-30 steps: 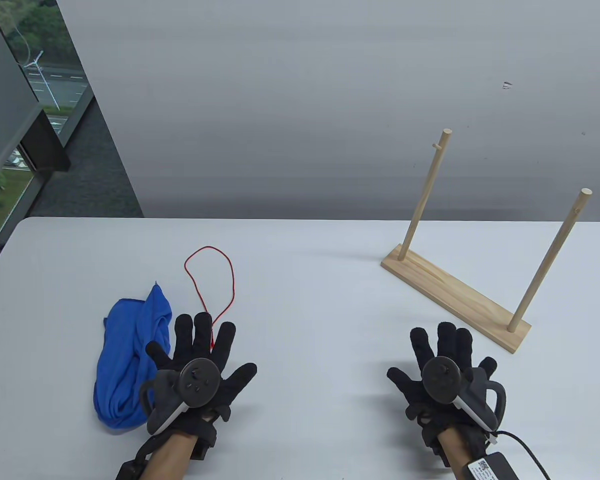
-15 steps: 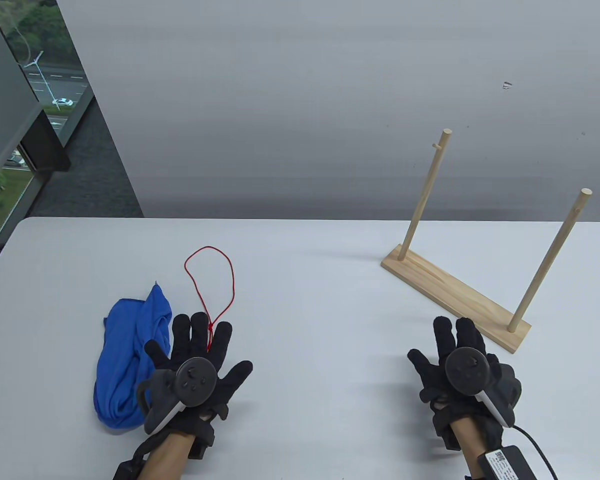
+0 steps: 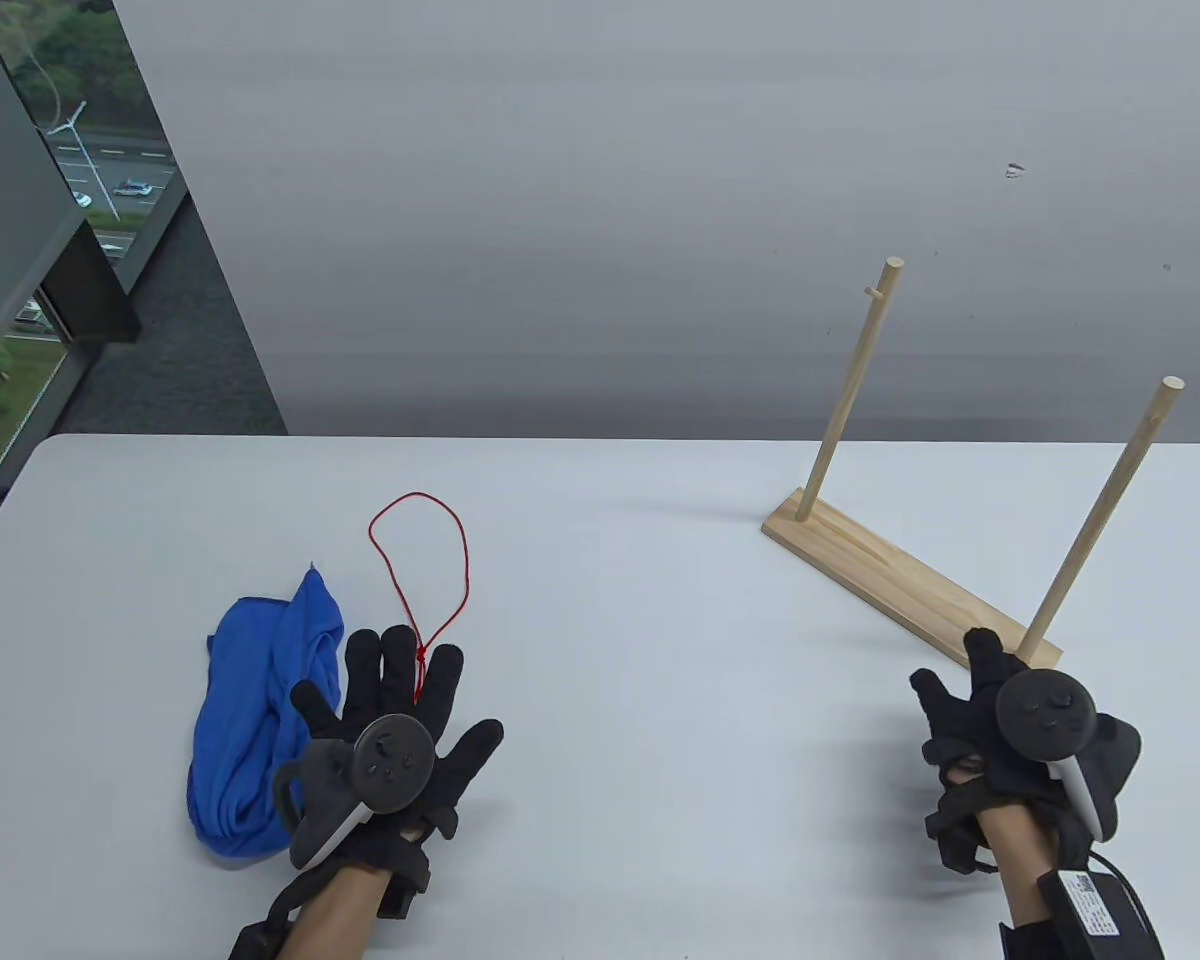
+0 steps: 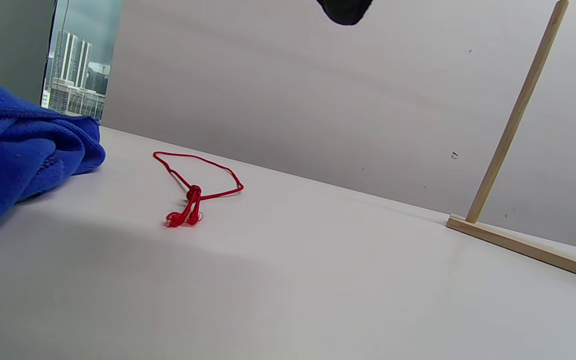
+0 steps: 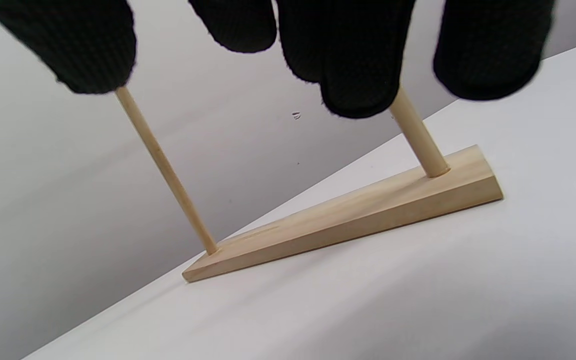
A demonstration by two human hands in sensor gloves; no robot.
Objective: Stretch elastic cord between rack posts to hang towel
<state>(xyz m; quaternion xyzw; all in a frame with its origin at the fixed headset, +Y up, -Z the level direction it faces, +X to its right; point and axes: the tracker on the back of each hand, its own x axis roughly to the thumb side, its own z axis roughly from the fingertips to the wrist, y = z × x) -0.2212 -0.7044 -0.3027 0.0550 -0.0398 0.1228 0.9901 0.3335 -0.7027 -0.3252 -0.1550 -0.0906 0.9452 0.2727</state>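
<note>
Red cord (image 3: pixel 419 570), blue towel (image 3: pixel 250 710), pale wooden rack (image 3: pixel 900 580), white table (image 3: pixel 610 650).

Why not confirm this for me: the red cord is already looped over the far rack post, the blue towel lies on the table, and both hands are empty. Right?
Not quite. The red cord is not on any post; it lies loose on the table beside the blue towel, as the table view shows. The far rack post is bare. The rest stands: left hand and right hand hold nothing.

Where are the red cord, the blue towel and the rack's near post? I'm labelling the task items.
red cord (image 3: pixel 463 560), table view, right side of its loop.
blue towel (image 3: pixel 250 690), table view, middle of the bunched cloth.
near post (image 3: pixel 1100 520), table view, mid-shaft.
</note>
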